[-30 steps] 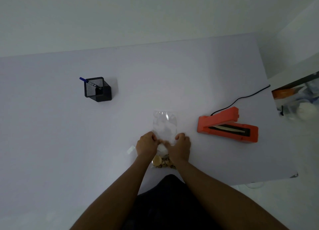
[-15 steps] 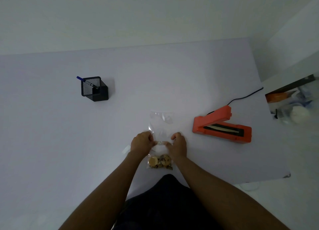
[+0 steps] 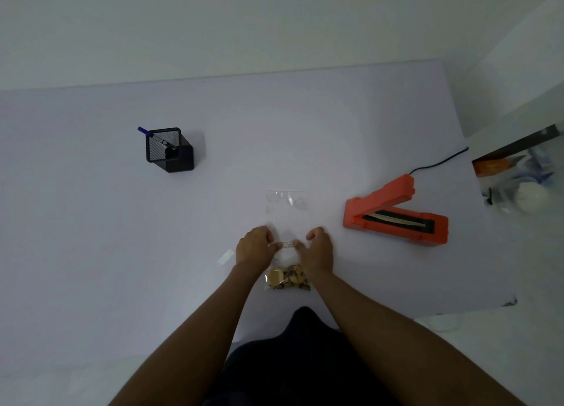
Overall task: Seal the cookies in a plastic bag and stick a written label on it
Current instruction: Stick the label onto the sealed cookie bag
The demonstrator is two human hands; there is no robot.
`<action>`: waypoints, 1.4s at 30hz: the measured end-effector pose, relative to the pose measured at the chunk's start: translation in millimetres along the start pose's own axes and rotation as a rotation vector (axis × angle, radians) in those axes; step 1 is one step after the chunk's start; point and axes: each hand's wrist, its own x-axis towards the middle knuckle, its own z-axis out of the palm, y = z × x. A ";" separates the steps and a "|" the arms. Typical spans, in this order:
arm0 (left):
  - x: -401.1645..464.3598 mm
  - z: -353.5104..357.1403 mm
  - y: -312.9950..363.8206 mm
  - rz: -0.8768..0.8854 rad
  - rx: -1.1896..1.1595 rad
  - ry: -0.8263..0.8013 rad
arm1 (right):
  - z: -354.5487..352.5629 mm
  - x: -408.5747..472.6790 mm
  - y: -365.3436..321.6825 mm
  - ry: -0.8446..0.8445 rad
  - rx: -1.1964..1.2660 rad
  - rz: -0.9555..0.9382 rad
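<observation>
The plastic bag (image 3: 287, 222) lies flat on the worktop (image 3: 91, 238) before us, cookies (image 3: 287, 279) bunched at its near end. A second ago our knuckles met over the film; now they have parted, uncovering a small written label (image 3: 287, 244) across the bag's middle. Our left hand (image 3: 255, 247) and right hand (image 3: 317, 248) press curled fingertips on the label's two ends, gripping nothing else. We judge the sticking step nearly finished. A pale backing strip (image 3: 225, 256) lies just left; the orange heat sealer (image 3: 396, 216) gapes to the right, and a pen holder (image 3: 169, 149) stands well apart.
</observation>
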 end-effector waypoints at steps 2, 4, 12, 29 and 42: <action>-0.6 -0.7 0.3 -0.011 -0.012 -0.018 | -2.8 0.6 -2.0 0.017 0.010 0.018; -2.3 -1.8 0.1 -0.015 -0.039 -0.025 | -8.8 0.0 -7.6 0.031 0.051 0.069; -52.7 -6.8 -29.4 -0.183 -0.275 -0.022 | -40.0 -40.9 22.4 -0.008 0.010 0.112; 49.8 -64.6 21.7 -0.181 -0.536 -0.066 | -4.5 60.2 -85.2 -0.069 0.136 0.146; 110.4 -95.0 47.0 -0.204 -0.727 -0.085 | 17.0 129.1 -121.8 -0.080 0.253 0.096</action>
